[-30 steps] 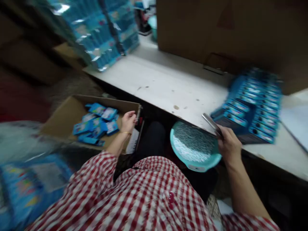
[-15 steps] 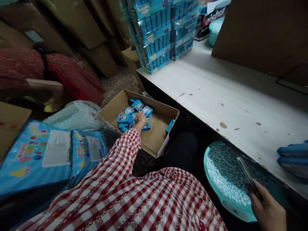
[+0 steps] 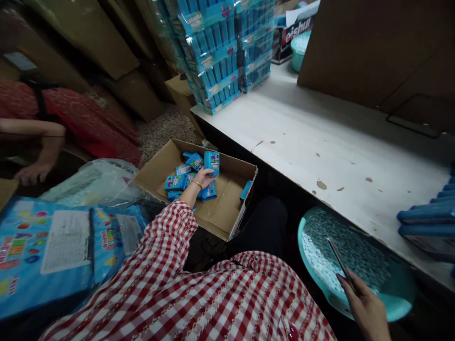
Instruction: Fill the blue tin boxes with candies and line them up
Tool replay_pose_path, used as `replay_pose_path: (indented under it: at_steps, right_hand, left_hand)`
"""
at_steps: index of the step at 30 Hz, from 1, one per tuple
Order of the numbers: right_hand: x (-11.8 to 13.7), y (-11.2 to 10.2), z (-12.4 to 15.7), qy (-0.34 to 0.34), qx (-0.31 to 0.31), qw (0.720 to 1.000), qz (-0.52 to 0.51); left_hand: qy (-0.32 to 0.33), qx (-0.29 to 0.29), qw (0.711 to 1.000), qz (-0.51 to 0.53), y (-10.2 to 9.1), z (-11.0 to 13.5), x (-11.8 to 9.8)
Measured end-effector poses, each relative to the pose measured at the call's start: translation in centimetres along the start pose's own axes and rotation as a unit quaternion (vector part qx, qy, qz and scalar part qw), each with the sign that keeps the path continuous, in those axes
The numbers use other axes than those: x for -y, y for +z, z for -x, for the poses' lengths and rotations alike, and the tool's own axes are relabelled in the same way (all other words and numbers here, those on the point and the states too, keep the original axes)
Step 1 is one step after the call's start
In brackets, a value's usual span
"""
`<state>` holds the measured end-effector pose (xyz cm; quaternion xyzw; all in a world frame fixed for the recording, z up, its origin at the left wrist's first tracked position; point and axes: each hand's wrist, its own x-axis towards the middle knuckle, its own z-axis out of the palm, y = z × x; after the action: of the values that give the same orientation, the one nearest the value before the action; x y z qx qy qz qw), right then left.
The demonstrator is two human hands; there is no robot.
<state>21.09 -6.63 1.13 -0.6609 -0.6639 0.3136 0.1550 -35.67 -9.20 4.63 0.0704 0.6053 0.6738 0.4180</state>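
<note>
My left hand (image 3: 204,178) grips a small blue candy box (image 3: 212,161), held upright over an open cardboard box (image 3: 224,210). More blue candy boxes (image 3: 175,183) lie in a loose heap under and beside that hand, and a single one (image 3: 245,189) leans at the right wall. My right hand (image 3: 364,303) is closed round a slim, shiny metal tool (image 3: 339,258) whose exact kind I cannot make out. It points up over a turquoise basin (image 3: 398,310) filled with small pale pieces (image 3: 316,253), partly in the table's shadow.
A white table (image 3: 291,128) with chipped paint runs along the right. Wrapped stacks of blue boxes (image 3: 213,61) stand at its far end, and blue packs (image 3: 430,215) at its right edge. Large blue bags (image 3: 67,246) lie at left, near another person's hand (image 3: 35,170).
My left hand has lifted a candy box from the heap and turned it upright. My right hand, with the metal tool, has moved left over the basin. The view has shifted slightly.
</note>
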Motion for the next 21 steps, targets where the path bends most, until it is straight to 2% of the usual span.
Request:
replay_pose_path:
  at_steps: [3,6,10,14,16,19,21]
  right_hand:
    - [0.7,0.4,-0.9,0.014,0.012,0.999,-0.035]
    - [0.0,1.0,-1.6,-0.016,0.015,0.999,-0.042]
    - [-2.6,1.1,-2.0,-0.091,0.034,0.995,0.021]
    - [-3.9,-1.1,-1.3,-0.093,0.036,0.978,0.183]
    - [-3.6,-2.8,-0.9,-0.080,0.023,0.954,0.290]
    - [-2.7,-4.9,-0.6,-0.071,0.021,0.914,0.398]
    - [-2.1,-5.1,-0.8,-0.067,0.031,0.911,0.405]
  left_hand:
    - [-0.004,0.129,0.988,0.087,2.1,4.4,-1.6]
    - [-0.012,0.226,0.969,0.101,5.3,9.0,-1.9]
    - [-0.016,0.316,0.946,0.066,10.1,13.9,-0.2]
    - [-0.009,0.389,0.920,-0.046,13.1,17.0,2.8]
    - [-0.014,0.441,0.882,-0.167,13.7,18.0,4.4]
    - [-0.035,0.544,0.772,-0.328,13.7,19.1,6.6]
    - [-0.053,0.603,0.708,-0.364,13.5,19.4,7.5]
